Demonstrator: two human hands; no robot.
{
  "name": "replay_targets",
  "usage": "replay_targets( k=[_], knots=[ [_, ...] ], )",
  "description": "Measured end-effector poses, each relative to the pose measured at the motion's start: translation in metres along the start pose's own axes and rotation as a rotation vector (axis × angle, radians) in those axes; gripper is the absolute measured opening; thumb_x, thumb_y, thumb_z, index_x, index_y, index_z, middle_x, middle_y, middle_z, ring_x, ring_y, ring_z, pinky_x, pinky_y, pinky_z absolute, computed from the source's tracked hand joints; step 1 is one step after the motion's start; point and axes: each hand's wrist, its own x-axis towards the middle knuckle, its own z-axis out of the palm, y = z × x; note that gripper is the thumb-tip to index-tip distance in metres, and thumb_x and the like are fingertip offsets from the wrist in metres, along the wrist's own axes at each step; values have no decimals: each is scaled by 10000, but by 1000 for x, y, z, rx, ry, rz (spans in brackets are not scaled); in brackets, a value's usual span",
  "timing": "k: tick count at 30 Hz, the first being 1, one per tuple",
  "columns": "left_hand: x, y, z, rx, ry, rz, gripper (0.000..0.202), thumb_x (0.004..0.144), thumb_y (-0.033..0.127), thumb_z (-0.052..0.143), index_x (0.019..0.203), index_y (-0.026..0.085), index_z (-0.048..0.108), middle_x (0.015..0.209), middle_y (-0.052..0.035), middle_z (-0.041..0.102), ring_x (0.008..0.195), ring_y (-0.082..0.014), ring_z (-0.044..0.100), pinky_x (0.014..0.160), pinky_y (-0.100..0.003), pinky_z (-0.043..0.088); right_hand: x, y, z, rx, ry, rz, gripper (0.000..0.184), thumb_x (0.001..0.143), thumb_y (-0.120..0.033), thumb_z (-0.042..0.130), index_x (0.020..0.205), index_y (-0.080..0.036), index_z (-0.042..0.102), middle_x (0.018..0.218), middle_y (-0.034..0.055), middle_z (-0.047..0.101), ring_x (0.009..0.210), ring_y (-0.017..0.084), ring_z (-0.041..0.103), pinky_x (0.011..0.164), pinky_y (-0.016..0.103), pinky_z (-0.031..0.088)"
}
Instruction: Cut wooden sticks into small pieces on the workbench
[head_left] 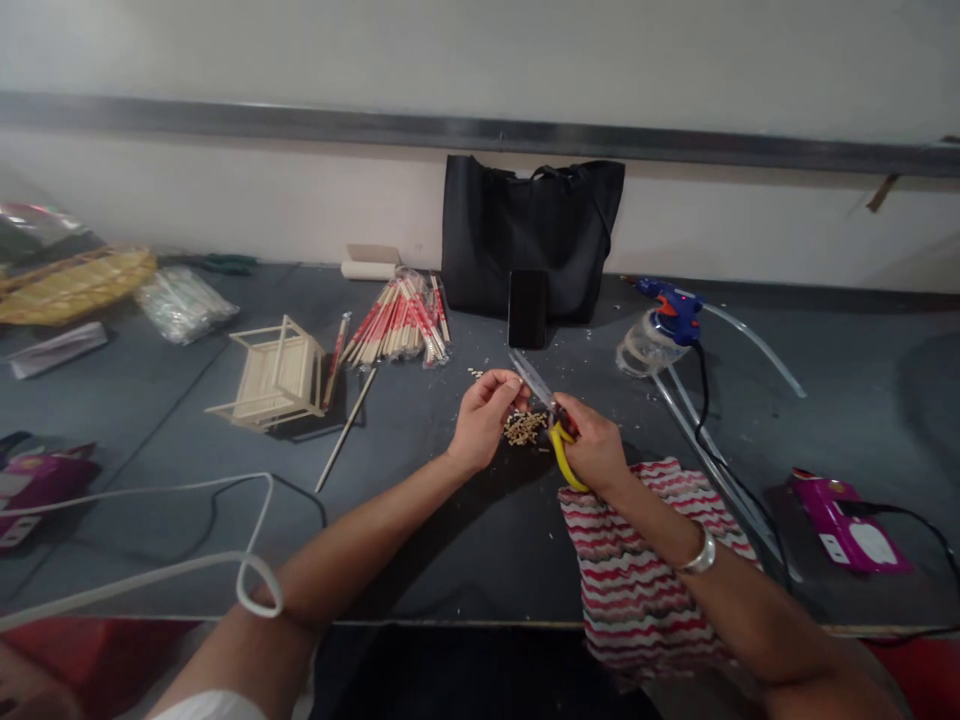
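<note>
My right hand (596,445) grips a pair of scissors (566,455) by the yellow handles, their blades pointing up and left. Close to the blades, my left hand (486,415) is closed in a pinch. Whatever is between its fingertips is too small to make out. Below and between the hands lies a heap of short cut wooden pieces (525,429). A few more small bits (475,373) are scattered just beyond my left hand. Under my right forearm is a red, white and grey striped cloth (637,570).
A small stick frame (281,380), wrapped chopsticks (401,320) and a loose stick (345,430) lie left. Behind stand a black bag (525,235) and a phone (528,310). Rightward are a blue glue gun (675,310) on a jar, clear glue sticks (712,465) and a purple packet (847,525).
</note>
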Motion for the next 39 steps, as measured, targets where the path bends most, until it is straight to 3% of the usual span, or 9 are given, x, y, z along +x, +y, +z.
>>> replay_targets(
  k=[5,16,22,39],
  knots=[
    [3,2,-3,-45,-20,-23,235,758,352,789,758,185,623,723,9,662,595,-87,568,639,-250,501,5,-1,-6,38,51,37,274,878,-313,542,1081,-204,690,688,-4,677,569,149,604,613,260,525],
    [9,12,-2,-204,24,-82,268,611,275,896,654,156,659,635,15,652,555,-70,571,605,-211,526,-2,0,2,-79,57,-60,316,847,-244,542,1115,-210,706,887,44,755,729,166,686,672,250,534],
    [10,12,-3,-233,31,-58,202,612,199,892,656,167,698,623,28,646,527,-54,546,578,-189,513,-1,-5,-3,-232,84,-132,389,784,-198,568,1142,-226,717,835,25,738,721,172,674,655,248,502],
    [11,5,-11,-140,19,13,273,562,245,923,659,174,678,708,24,691,612,-81,617,642,-215,537,1,-7,-7,-394,48,-94,401,793,-217,559,1148,-232,742,759,24,695,706,161,610,658,237,432]
  ],
)
